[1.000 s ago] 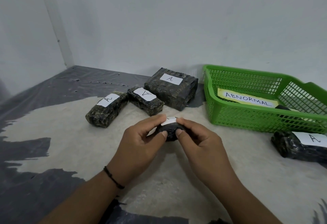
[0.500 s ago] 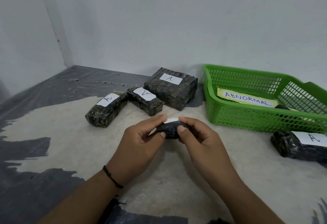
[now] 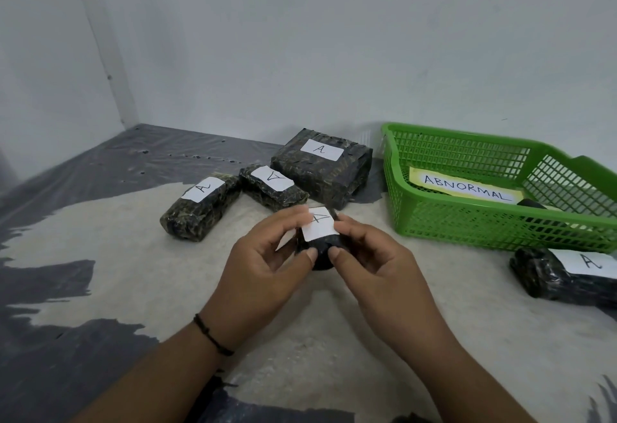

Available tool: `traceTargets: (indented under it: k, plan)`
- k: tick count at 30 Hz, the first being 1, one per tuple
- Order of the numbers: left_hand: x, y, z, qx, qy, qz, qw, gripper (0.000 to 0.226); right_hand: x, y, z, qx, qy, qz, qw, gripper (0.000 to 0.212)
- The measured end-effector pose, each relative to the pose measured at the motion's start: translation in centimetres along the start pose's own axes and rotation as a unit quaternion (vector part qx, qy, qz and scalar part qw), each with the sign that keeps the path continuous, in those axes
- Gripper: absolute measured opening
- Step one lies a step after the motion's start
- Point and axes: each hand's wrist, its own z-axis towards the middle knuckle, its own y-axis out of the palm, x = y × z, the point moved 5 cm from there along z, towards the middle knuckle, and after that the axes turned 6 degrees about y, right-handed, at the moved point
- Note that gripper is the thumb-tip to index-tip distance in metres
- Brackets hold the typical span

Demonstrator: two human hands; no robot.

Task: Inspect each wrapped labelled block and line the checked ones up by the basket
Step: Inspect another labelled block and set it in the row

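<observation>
Both hands — left hand [image 3: 263, 265], right hand [image 3: 374, 265] — pinch a small, shiny black block [image 3: 320, 249] with a paper label; the green mesh basket [image 3: 467, 222] sits near.

Left hand [image 3: 267, 255] and right hand [image 3: 370, 259] meet, fingers curled, thumbs pinching inward.

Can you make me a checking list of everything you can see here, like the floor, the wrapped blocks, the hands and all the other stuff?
Surface: pale mat over dark plastic sheet.
Job's things: small block held up; three labelled blocks left of green basket; one block in front of it.
Clutter: ABNORMAL card and a dark thing in basket.
Grippers: left hand and right hand pinch the small block.
Cables: nothing seen.
Surroundings: white walls.
</observation>
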Motion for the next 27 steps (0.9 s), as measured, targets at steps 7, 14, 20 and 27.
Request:
traceTargets:
  k: [7,14,20,27]
  plan:
    - [-1.1,0.2,0.1,0.043,-0.189,-0.158,0.968,0.052,-0.1,1.0,-0.5,-0.022,-0.065,-0.018,0.997,0.035]
    - [0.0,-0.2,0.4,0.008,-0.053,0.021,0.998,0.061,0.3,-0.4,0.1,0.012,0.018,-0.081,0.996,0.065]
    - [0.3,0.3,0.0,-0.033,-0.037,0.050,0.997,0.058,-0.7,-0.9,0.2,0.003,-0.041,-0.152,0.987,0.040]
    - [0.1,-0.1,0.1,-0.025,-0.033,0.052,0.998,0.036,0.0,-0.6,0.1,0.003,-0.033,-0.143,0.989,0.040]
